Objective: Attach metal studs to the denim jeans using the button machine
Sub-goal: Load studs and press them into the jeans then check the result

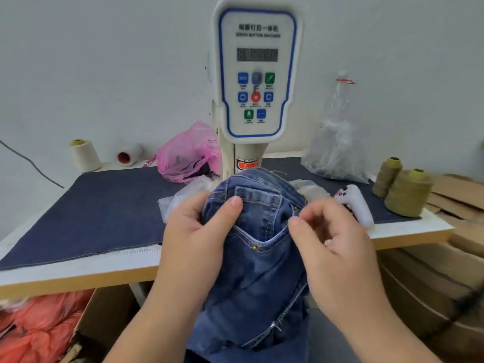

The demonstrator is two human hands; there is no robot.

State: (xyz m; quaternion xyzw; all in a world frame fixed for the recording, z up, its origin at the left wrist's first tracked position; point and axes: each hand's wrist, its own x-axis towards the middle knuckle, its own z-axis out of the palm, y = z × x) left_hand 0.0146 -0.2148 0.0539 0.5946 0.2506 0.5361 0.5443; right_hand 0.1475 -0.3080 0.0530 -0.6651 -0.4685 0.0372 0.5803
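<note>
Fingers [233, 205] of left hand [193, 239] curl round bunched denim jeans [262, 258], thumb pressed on coin pocket. Right hand [332, 239] pinches pocket edge at centre right of frame. Jeans sit centre frame, draped over front of button machine [258, 74], likely stretched flat for next hit. One brass stud [254, 247] already set at pocket corner, centre frame.

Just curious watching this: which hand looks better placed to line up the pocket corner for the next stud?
Probably the right hand: it pinches the jeans at the pocket's right corner. The left hand grips the bunched denim, steadying it below the machine.
</note>
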